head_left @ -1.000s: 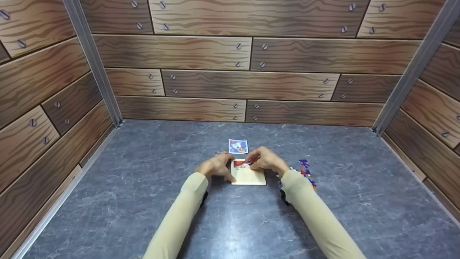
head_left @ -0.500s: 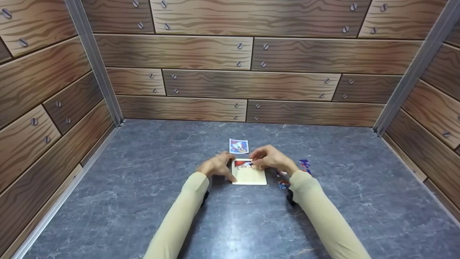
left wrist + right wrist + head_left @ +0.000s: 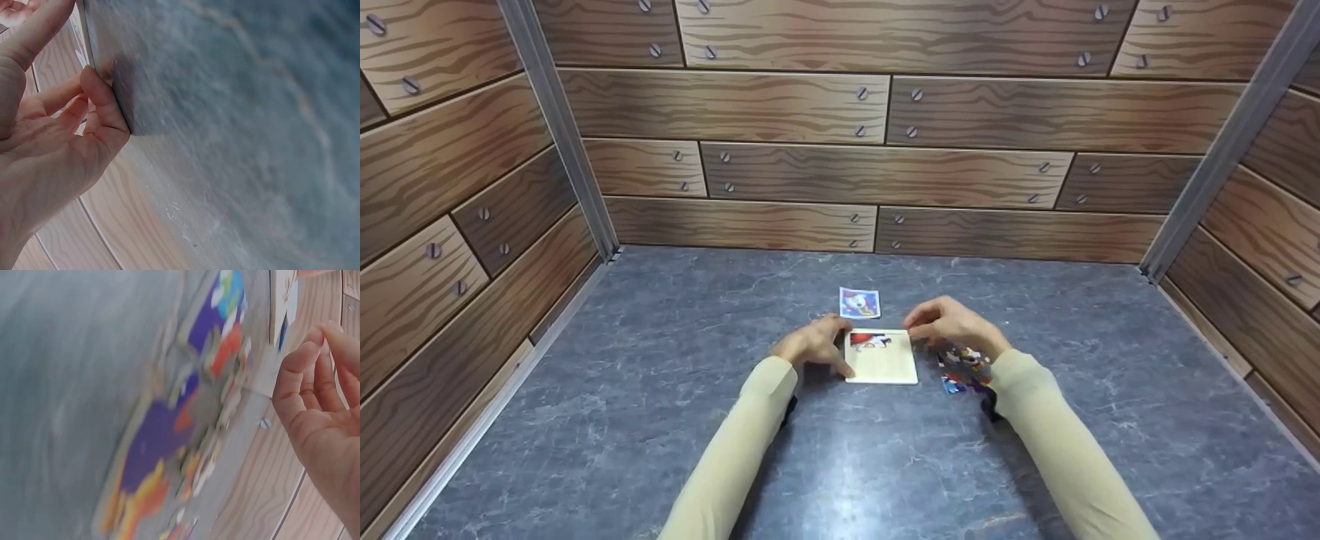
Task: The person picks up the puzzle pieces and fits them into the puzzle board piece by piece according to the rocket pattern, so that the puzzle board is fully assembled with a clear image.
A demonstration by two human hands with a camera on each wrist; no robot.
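Note:
A pale wooden puzzle board (image 3: 883, 369) lies flat, with a few red, white and dark puzzle pieces (image 3: 860, 340) set along its upper left. My left hand (image 3: 812, 345) holds the board by its left side, thumb at the lower corner and fingers at the upper one. Just off the board's upper right corner is my right hand (image 3: 958, 327). Its thumb and fingertips meet in the right wrist view, with nothing visible between them. Below that hand lie loose puzzle pieces (image 3: 154, 439), purple, orange, red and white, partly hidden by the hand and wrist in the head view.
A small picture card (image 3: 859, 304) with a white cartoon figure on blue lies just beyond the board. The grey marbled tabletop (image 3: 720, 300) runs back to wood-patterned walls (image 3: 780, 225) on three sides.
My right hand has moved right, off the board to its upper right corner, leaving a white and dark piece in the top row. My left hand has stayed on the board.

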